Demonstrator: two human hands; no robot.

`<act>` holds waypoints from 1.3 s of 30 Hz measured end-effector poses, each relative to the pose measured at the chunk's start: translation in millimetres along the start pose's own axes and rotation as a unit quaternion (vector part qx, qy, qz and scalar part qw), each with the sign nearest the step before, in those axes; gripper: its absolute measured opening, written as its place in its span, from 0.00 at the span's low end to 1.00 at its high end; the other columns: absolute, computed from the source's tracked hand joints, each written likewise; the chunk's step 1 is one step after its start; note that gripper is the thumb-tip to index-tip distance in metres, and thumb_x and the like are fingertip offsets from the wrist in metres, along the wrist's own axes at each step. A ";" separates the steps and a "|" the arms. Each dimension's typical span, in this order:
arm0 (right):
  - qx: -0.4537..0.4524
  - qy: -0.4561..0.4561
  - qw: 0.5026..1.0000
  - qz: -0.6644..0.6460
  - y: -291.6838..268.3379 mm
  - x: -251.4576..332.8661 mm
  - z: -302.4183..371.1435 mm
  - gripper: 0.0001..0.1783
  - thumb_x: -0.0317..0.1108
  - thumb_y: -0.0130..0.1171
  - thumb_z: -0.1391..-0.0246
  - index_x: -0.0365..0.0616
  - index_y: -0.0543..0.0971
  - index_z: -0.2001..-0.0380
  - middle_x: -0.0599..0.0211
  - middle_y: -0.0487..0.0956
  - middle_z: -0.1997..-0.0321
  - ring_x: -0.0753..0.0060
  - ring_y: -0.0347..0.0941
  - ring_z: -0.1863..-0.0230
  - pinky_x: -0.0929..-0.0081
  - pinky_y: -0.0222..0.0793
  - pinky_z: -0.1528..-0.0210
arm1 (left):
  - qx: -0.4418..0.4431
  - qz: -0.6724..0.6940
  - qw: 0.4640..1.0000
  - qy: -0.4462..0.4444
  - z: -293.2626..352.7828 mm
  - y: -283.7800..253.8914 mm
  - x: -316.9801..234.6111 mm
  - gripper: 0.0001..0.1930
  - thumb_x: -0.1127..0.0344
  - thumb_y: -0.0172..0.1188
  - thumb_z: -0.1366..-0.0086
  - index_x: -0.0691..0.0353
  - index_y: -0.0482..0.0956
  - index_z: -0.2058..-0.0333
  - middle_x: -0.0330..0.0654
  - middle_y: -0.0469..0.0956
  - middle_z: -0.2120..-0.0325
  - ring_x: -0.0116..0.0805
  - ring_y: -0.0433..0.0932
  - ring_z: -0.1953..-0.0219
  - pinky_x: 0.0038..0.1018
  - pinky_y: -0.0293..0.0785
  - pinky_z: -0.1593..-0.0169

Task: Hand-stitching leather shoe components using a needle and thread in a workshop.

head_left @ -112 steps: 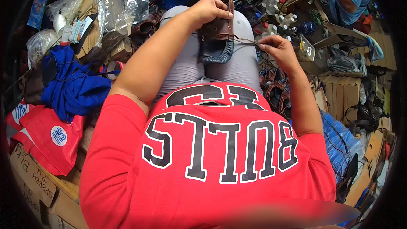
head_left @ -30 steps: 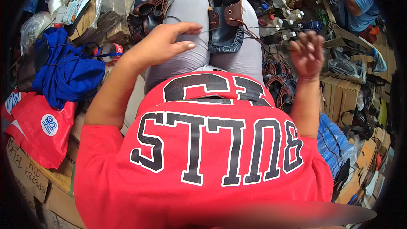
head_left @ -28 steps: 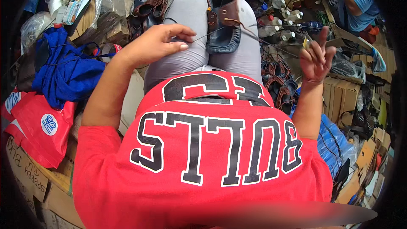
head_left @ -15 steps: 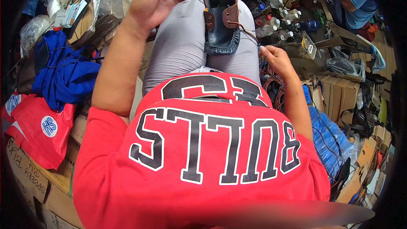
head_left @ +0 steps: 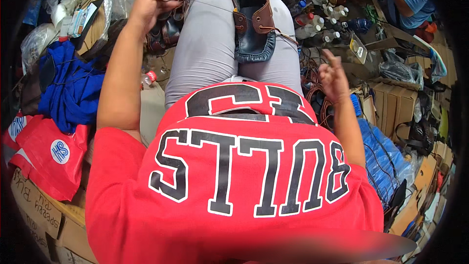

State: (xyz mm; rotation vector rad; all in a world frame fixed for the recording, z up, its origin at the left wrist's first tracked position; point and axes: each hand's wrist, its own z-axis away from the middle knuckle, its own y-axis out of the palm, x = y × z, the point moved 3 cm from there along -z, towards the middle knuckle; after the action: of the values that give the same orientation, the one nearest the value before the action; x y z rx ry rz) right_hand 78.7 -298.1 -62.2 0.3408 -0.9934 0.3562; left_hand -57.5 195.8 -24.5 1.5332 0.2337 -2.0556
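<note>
A brown and black moccasin-style shoe (head_left: 255,17) rests across my thighs, its puckered black toe toward me. A lace passes through its eyelets, and one end trails off to the right. From the shoe's left side a thin thread (head_left: 210,6) stretches to my left hand (head_left: 152,6). That hand is raised beyond my left knee, its fingers closed on the thread. To the right of my thigh, my right hand (head_left: 335,79) is apart from the shoe, slightly blurred, with its fingers extended and nothing visible in them.
Several bottles (head_left: 322,22) stand beyond my right knee. Dark shoes (head_left: 168,32) lie by my left knee. Blue cloth (head_left: 71,85) and a red bag (head_left: 46,154) are at left, cardboard boxes (head_left: 394,107) at right. Another person's blue sleeve (head_left: 415,0) shows at far right.
My left hand has moved left and slightly down, away from the shoe, drawing the thread out. My right hand has moved right and its fingers have spread.
</note>
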 end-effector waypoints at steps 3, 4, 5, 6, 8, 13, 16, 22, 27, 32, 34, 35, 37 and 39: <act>-0.230 -0.059 0.969 0.072 -18.0 33.4 1.2 0.26 0.49 0.49 0.42 0.46 0.68 0.45 0.65 0.74 0.57 0.79 0.68 0.60 0.83 0.62 0.59 | -0.007 -0.302 0.904 0.302 4.7 6.3 -17.2 0.17 0.55 0.49 0.34 0.64 0.77 0.64 0.41 0.78 0.62 0.28 0.77 0.62 0.24 0.71 0.57; -0.233 -0.059 0.968 0.071 -15.0 40.4 -1.5 0.26 0.49 0.49 0.42 0.46 0.68 0.45 0.65 0.74 0.57 0.79 0.68 0.60 0.83 0.62 0.59 | -0.039 -0.257 0.957 0.128 1.2 21.3 -13.4 0.17 0.57 0.54 0.37 0.61 0.76 0.55 0.37 0.78 0.62 0.23 0.75 0.65 0.19 0.70 0.59; -0.182 -0.172 0.953 0.172 9.3 61.5 -4.0 0.23 0.46 0.51 0.43 0.43 0.71 0.49 0.65 0.75 0.57 0.76 0.69 0.59 0.82 0.62 0.57 | 0.015 -0.314 0.915 0.254 7.4 55.4 -13.8 0.16 0.59 0.58 0.39 0.61 0.77 0.56 0.36 0.78 0.64 0.20 0.72 0.68 0.19 0.69 0.61; -0.128 -0.282 0.913 0.266 32.5 80.6 -5.6 0.21 0.43 0.53 0.43 0.40 0.74 0.52 0.64 0.75 0.58 0.73 0.70 0.59 0.80 0.63 0.55 | 0.079 -0.334 0.905 0.252 18.0 88.1 -13.6 0.19 0.57 0.62 0.44 0.61 0.77 0.57 0.36 0.79 0.65 0.21 0.73 0.67 0.19 0.69 0.60; 0.004 -0.317 0.861 0.397 78.4 101.5 -12.5 0.13 0.38 0.57 0.46 0.40 0.79 0.62 0.65 0.76 0.61 0.72 0.71 0.59 0.77 0.64 0.53 | 0.128 -0.388 0.862 0.300 28.0 137.7 -8.3 0.31 0.53 0.69 0.53 0.63 0.73 0.53 0.44 0.76 0.59 0.33 0.73 0.55 0.26 0.68 0.52; 0.183 -0.268 0.747 0.581 160.0 105.7 -20.2 0.17 0.44 0.58 0.49 0.38 0.77 0.74 0.55 0.73 0.79 0.64 0.71 0.76 0.69 0.65 0.72 | 0.217 -0.467 0.816 0.262 6.6 174.1 11.4 0.29 0.52 0.70 0.56 0.65 0.73 0.59 0.48 0.74 0.60 0.39 0.73 0.56 0.28 0.67 0.52; 0.213 -0.217 0.750 0.587 162.1 103.0 -21.7 0.16 0.39 0.56 0.47 0.36 0.72 0.78 0.58 0.67 0.83 0.67 0.63 0.80 0.68 0.60 0.75 | 0.248 -0.486 0.792 0.276 8.3 179.1 13.1 0.25 0.52 0.70 0.55 0.65 0.75 0.64 0.46 0.73 0.66 0.38 0.72 0.61 0.28 0.67 0.56; 0.191 -0.254 0.792 0.521 136.7 120.4 5.6 0.16 0.34 0.55 0.47 0.36 0.66 0.82 0.67 0.61 0.83 0.74 0.56 0.78 0.73 0.56 0.74 | 0.248 -0.499 0.788 0.263 6.3 171.0 20.0 0.21 0.54 0.70 0.54 0.65 0.77 0.69 0.45 0.70 0.68 0.40 0.72 0.63 0.29 0.67 0.59; 0.146 -0.287 0.842 0.433 130.6 113.8 22.5 0.07 0.30 0.60 0.49 0.40 0.80 0.67 0.70 0.73 0.74 0.81 0.69 0.70 0.81 0.64 0.68 | 0.116 -0.433 0.834 0.323 29.4 162.0 14.0 0.27 0.55 0.72 0.58 0.65 0.74 0.63 0.48 0.72 0.61 0.42 0.72 0.56 0.30 0.68 0.52; 0.125 -0.290 0.834 0.453 147.0 94.6 13.5 0.07 0.29 0.60 0.51 0.42 0.81 0.66 0.65 0.74 0.73 0.72 0.71 0.72 0.76 0.66 0.69 | 0.150 -0.419 0.844 0.298 46.3 161.2 14.7 0.22 0.60 0.71 0.55 0.66 0.75 0.65 0.42 0.76 0.73 0.30 0.76 0.69 0.24 0.72 0.64; 0.105 -0.310 0.815 0.478 152.5 95.0 9.9 0.08 0.30 0.60 0.51 0.42 0.81 0.66 0.63 0.75 0.73 0.69 0.72 0.71 0.75 0.67 0.68 | 0.143 -0.379 0.882 0.240 39.1 157.3 19.5 0.19 0.61 0.70 0.52 0.66 0.76 0.66 0.42 0.77 0.74 0.28 0.76 0.71 0.23 0.72 0.66; 0.106 -0.311 0.814 0.478 153.2 94.7 7.7 0.08 0.30 0.60 0.51 0.42 0.81 0.66 0.63 0.75 0.73 0.69 0.72 0.71 0.75 0.67 0.68 | 0.141 -0.337 0.913 0.181 36.1 155.1 21.3 0.16 0.63 0.68 0.50 0.67 0.77 0.67 0.41 0.78 0.76 0.26 0.76 0.73 0.22 0.72 0.67; 0.099 -0.307 0.807 0.495 154.3 94.9 3.4 0.08 0.31 0.59 0.50 0.43 0.81 0.66 0.63 0.76 0.72 0.67 0.73 0.71 0.74 0.67 0.68 | 0.141 -0.353 0.907 0.183 33.8 153.8 19.8 0.12 0.65 0.65 0.47 0.67 0.78 0.67 0.41 0.78 0.77 0.23 0.75 0.75 0.21 0.72 0.70; 0.101 -0.303 0.805 0.500 156.2 95.7 2.3 0.08 0.31 0.59 0.50 0.43 0.81 0.66 0.63 0.75 0.72 0.68 0.73 0.71 0.74 0.67 0.68 | 0.158 -0.339 0.914 0.157 31.0 152.8 24.1 0.13 0.65 0.66 0.48 0.67 0.78 0.68 0.40 0.78 0.78 0.22 0.75 0.75 0.20 0.71 0.69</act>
State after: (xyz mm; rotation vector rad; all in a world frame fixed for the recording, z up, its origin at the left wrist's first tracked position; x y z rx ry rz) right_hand 55.8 -147.1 39.1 0.0787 -1.7399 1.3888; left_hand -7.1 47.2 -8.1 2.2221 0.6609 -2.4303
